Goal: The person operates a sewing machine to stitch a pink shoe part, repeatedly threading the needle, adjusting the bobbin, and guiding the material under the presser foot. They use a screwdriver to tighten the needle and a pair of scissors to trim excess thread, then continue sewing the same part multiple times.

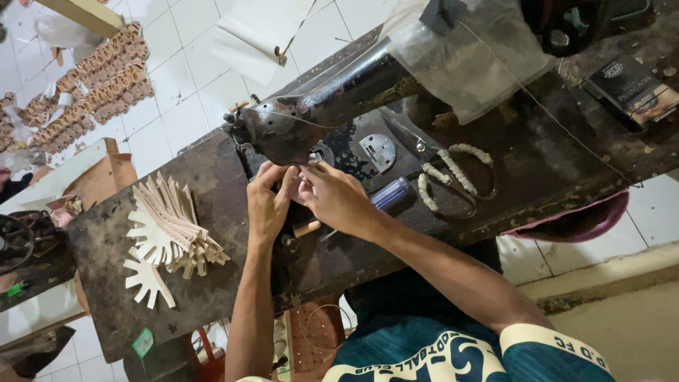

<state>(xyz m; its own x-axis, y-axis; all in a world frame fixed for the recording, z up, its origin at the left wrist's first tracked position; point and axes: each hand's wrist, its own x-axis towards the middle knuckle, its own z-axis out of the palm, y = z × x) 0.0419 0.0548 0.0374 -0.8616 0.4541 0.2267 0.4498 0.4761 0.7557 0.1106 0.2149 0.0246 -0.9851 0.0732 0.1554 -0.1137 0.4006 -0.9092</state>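
Both hands under sewing machine, scissors beside

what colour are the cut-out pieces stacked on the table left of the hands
Cream, pale beige: the fanned stack of comb-shaped cut pieces on the dark worn table, clearest in the head view.

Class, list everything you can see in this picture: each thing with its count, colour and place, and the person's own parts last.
sewing machine: one, black, on table
table: one, dark, worn
cut pieces: one fanned stack, cream, left of hands
scissors: one, handles wrapped white, right of machine
screwdriver: one, blue handle, beside right hand
plastic bag: one, clear, over machine
small box: one, dark, table's far right
left hand: at needle area
right hand: at needle area
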